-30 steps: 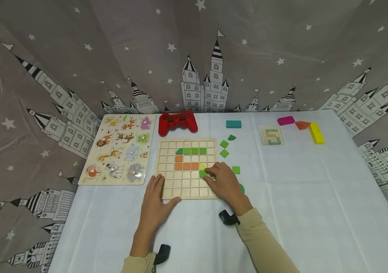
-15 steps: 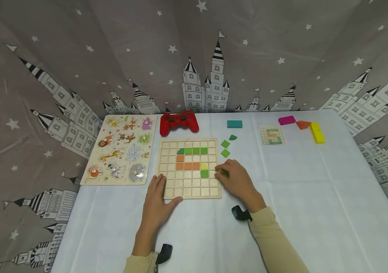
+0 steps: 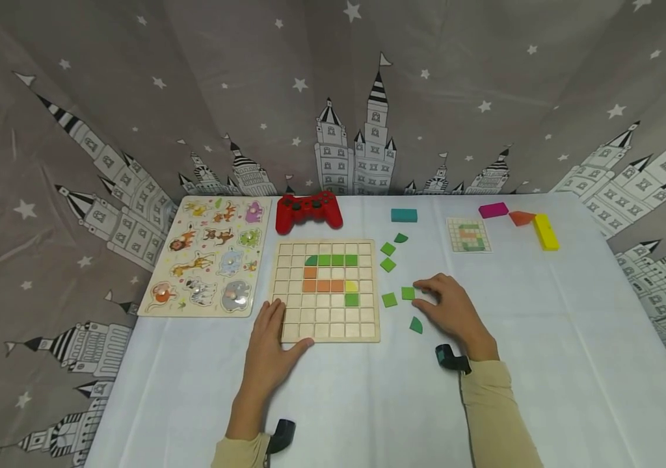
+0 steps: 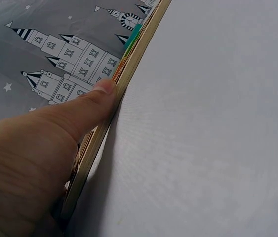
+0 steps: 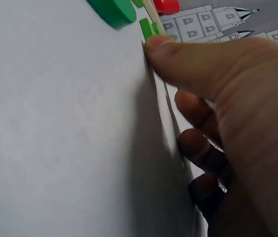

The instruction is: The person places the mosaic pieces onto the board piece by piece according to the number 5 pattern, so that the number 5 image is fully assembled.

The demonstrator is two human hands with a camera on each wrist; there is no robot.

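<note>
My spread left hand [image 3: 270,339] presumably steadies the board [image 3: 322,301] at eight o'clock; right hand [image 3: 449,311], parted, seemingly empty, adjoins a green tile [image 3: 407,294].

On a white-clothed table [image 3: 590,364] are laid a beige wooden animal puzzle board [image 3: 192,312], a red gamepad [image 3: 309,212] and a beige wooden grid board [image 3: 322,315], beside which four green square tiles [image 3: 389,299] and two dark-green quarter-round tiles [image 3: 416,325] (all flat) are scattered. Farther back are placed a teal oblong block [image 3: 404,215], square printed card [image 3: 469,234], magenta oblong block [image 3: 493,210], orange pointed block [image 3: 521,218] and yellow oblong block [image 3: 546,232].
</note>
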